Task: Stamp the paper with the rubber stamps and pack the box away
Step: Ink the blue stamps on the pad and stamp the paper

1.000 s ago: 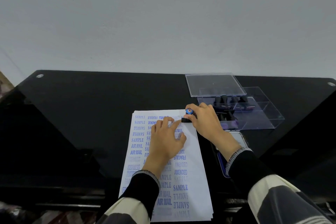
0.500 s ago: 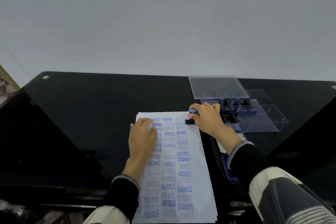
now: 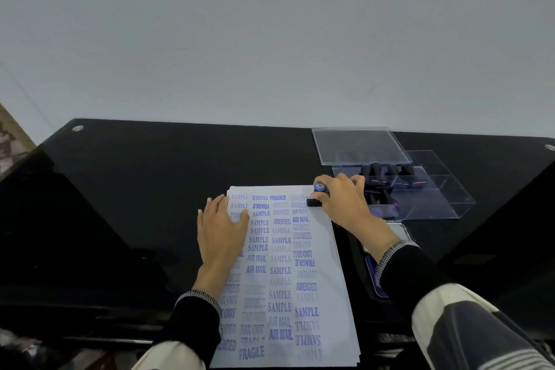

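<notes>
A white sheet of paper (image 3: pixel 322 294) covered in blue stamped words lies on the black glass table (image 3: pixel 150 189). My right hand (image 3: pixel 342 201) grips a black rubber stamp (image 3: pixel 315 200) with a blue top and presses it on the paper's top right corner. My left hand (image 3: pixel 220 227) lies flat on the paper's left edge with fingers straight. A clear plastic box (image 3: pixel 432 198) behind my right hand holds several black stamps (image 3: pixel 387 173). Its clear lid (image 3: pixel 359 144) lies just behind it.
A blue ink pad (image 3: pixel 375 273) with its lid up lies right of the paper, partly under my right forearm. A pale wall rises behind the table. The table's back corners carry metal studs.
My left hand slid from the paper's top middle to its left edge. My right hand kept the stamp at the top right corner. The camera view shifted slightly.
</notes>
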Action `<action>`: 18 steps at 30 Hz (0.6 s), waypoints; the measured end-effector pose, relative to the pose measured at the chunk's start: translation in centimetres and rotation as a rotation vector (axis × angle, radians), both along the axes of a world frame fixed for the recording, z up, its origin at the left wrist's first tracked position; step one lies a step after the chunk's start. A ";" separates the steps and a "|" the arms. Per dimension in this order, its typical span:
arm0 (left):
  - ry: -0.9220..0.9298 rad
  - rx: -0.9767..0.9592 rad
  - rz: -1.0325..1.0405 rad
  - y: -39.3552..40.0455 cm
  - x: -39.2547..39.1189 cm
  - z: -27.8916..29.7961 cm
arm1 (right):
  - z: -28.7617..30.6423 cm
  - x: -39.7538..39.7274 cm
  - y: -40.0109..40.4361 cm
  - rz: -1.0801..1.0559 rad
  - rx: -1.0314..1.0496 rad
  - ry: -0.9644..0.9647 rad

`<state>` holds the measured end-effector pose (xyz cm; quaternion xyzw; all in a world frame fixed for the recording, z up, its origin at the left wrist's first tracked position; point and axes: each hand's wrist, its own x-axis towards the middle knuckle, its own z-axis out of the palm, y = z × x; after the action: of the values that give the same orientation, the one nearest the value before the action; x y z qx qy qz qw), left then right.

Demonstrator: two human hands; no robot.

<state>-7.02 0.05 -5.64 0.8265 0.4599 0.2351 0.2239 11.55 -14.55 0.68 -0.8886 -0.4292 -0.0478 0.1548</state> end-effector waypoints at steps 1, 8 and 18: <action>0.002 0.002 0.001 0.0 0.0 0.0 | 0.1 0.2 0.2 0.004 -0.004 0.014; 0.023 0.023 0.000 0.1 0.0 -0.3 | 0.6 0.9 0.8 0.001 -0.026 0.064; 0.044 0.043 0.002 0.1 0.1 -0.4 | -0.3 -0.7 -0.5 -0.017 -0.011 -0.056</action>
<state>-6.95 0.14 -6.05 0.8357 0.4604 0.2269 0.1954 10.80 -15.06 0.39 -0.8912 -0.4263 -0.0718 0.1373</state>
